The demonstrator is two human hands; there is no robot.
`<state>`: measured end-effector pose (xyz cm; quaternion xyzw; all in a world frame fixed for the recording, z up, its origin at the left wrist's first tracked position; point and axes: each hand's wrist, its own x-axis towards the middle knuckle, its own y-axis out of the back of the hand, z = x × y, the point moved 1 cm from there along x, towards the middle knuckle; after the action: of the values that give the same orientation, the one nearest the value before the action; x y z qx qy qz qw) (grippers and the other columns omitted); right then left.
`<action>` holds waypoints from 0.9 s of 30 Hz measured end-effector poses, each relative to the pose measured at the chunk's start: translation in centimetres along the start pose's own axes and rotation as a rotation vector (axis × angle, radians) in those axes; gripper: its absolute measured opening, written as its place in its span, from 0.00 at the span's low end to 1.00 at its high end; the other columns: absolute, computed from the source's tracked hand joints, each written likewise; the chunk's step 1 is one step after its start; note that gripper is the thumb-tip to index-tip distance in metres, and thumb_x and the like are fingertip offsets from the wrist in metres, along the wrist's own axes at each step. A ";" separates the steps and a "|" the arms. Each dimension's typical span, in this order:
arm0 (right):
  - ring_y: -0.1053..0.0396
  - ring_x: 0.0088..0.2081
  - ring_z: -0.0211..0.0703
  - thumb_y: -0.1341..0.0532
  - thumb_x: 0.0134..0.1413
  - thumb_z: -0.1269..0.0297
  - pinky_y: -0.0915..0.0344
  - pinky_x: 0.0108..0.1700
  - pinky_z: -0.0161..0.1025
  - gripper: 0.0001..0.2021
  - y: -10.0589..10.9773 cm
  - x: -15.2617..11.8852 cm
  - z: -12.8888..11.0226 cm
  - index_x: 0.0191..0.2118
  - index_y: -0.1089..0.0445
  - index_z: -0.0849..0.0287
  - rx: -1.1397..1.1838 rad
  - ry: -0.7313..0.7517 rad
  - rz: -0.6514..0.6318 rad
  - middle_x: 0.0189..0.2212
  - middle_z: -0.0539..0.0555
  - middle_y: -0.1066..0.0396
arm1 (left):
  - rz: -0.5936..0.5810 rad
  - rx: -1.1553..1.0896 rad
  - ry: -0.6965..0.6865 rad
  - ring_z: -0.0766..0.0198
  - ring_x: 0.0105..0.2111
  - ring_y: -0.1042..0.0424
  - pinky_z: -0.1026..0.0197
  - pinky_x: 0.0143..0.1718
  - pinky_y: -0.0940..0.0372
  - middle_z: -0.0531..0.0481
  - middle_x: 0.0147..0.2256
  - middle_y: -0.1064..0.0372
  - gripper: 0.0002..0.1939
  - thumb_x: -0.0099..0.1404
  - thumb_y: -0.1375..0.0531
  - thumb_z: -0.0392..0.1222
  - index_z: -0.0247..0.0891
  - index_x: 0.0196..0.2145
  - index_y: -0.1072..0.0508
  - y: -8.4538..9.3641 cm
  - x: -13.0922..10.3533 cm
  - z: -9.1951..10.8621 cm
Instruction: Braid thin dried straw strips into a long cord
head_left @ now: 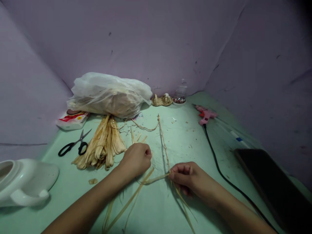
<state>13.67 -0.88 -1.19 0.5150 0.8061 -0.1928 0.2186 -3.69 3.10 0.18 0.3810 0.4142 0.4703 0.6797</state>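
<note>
My right hand (186,177) pinches the near end of a thin twisted fibre cord (163,143). From its fingers one pale strip bends left and loose strip ends (184,206) hang toward me. The cord runs away up the table, then curves left toward a bundle of dried tan fibre strips (104,144). To the left of the cord, my left hand (137,157) is closed with its fingers curled under; what they hold is hidden. Loose flat strips (126,206) lie below that hand, and a few more ends show just beyond it.
Black-handled scissors (75,143) lie open beside the bundle. Behind are a filled plastic bag (109,94), a small box (73,120), a woven piece (162,100) and a clear container (180,94). A pink glue gun (205,114), dark phone (270,185) and white ceramic vessel (26,182) flank the hands.
</note>
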 end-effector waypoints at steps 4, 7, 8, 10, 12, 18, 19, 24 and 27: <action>0.51 0.11 0.26 0.41 0.40 0.63 0.54 0.13 0.27 0.09 0.0 0.0 0.1 0.20 0.38 0.62 0.003 0.012 -0.010 0.10 0.43 0.46 | 0.056 0.050 0.047 0.62 0.28 0.35 0.63 0.27 0.47 0.47 0.27 0.32 0.11 0.54 0.49 0.44 0.37 0.26 0.30 0.0 0.0 -0.1; 0.51 0.12 0.26 0.41 0.41 0.63 0.54 0.13 0.27 0.09 0.1 0.0 0.2 0.19 0.38 0.62 0.003 0.022 -0.015 0.10 0.43 0.47 | 0.063 0.050 -0.029 0.63 0.29 0.36 0.63 0.28 0.47 0.48 0.28 0.33 0.09 0.53 0.48 0.41 0.37 0.25 0.30 -0.3 0.1 0.0; 0.51 0.11 0.26 0.41 0.41 0.63 0.54 0.13 0.27 0.09 0.1 0.0 0.2 0.19 0.39 0.62 0.001 0.024 -0.016 0.10 0.43 0.47 | 0.061 0.036 -0.049 0.63 0.28 0.36 0.63 0.28 0.47 0.48 0.28 0.33 0.08 0.53 0.49 0.39 0.37 0.24 0.31 -0.2 0.1 0.0; 0.51 0.11 0.26 0.41 0.41 0.63 0.54 0.12 0.27 0.09 0.0 0.0 0.2 0.19 0.38 0.62 0.001 0.027 -0.015 0.10 0.43 0.47 | 0.064 -0.006 -0.050 0.64 0.28 0.36 0.64 0.29 0.47 0.48 0.27 0.33 0.08 0.54 0.50 0.37 0.37 0.25 0.32 0.1 0.2 0.0; 0.50 0.11 0.26 0.41 0.41 0.63 0.54 0.12 0.27 0.09 0.0 0.0 0.2 0.19 0.38 0.62 0.004 0.018 -0.011 0.10 0.43 0.46 | 0.084 -0.028 -0.012 0.64 0.28 0.36 0.64 0.28 0.47 0.49 0.26 0.33 0.09 0.55 0.51 0.39 0.37 0.26 0.32 0.5 0.2 0.0; 0.50 0.11 0.26 0.41 0.41 0.64 0.53 0.13 0.26 0.08 0.1 -0.1 0.1 0.19 0.38 0.62 0.005 0.020 -0.007 0.10 0.43 0.45 | 0.054 0.059 0.039 0.61 0.30 0.35 0.62 0.29 0.46 0.47 0.30 0.32 0.10 0.54 0.47 0.45 0.38 0.26 0.30 -0.1 -0.1 0.4; 0.50 0.11 0.26 0.41 0.41 0.64 0.53 0.12 0.26 0.08 0.1 -0.1 0.1 0.19 0.38 0.62 0.005 0.019 -0.004 0.10 0.43 0.45 | 0.055 0.051 0.022 0.62 0.30 0.35 0.63 0.29 0.46 0.47 0.30 0.32 0.09 0.54 0.48 0.43 0.37 0.26 0.30 -0.3 -0.1 0.5; 0.50 0.11 0.26 0.41 0.40 0.64 0.53 0.12 0.27 0.08 0.0 -0.1 0.0 0.19 0.38 0.62 0.012 0.013 -0.003 0.09 0.43 0.46 | 0.125 -0.134 -0.004 0.67 0.27 0.36 0.66 0.28 0.45 0.51 0.25 0.33 0.08 0.55 0.50 0.38 0.36 0.25 0.32 1.8 0.3 0.1; 0.50 0.12 0.26 0.41 0.41 0.63 0.52 0.13 0.27 0.09 0.0 -0.1 -0.1 0.18 0.39 0.62 0.007 0.015 -0.011 0.09 0.43 0.47 | 0.351 -0.110 0.012 0.68 0.27 0.37 0.67 0.30 0.45 0.53 0.26 0.33 0.09 0.56 0.51 0.41 0.37 0.28 0.32 6.0 -1.1 0.0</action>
<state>13.71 -0.91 -1.06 0.5127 0.8099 -0.1930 0.2097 -5.90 3.62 5.88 0.4068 0.3192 0.6059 0.6046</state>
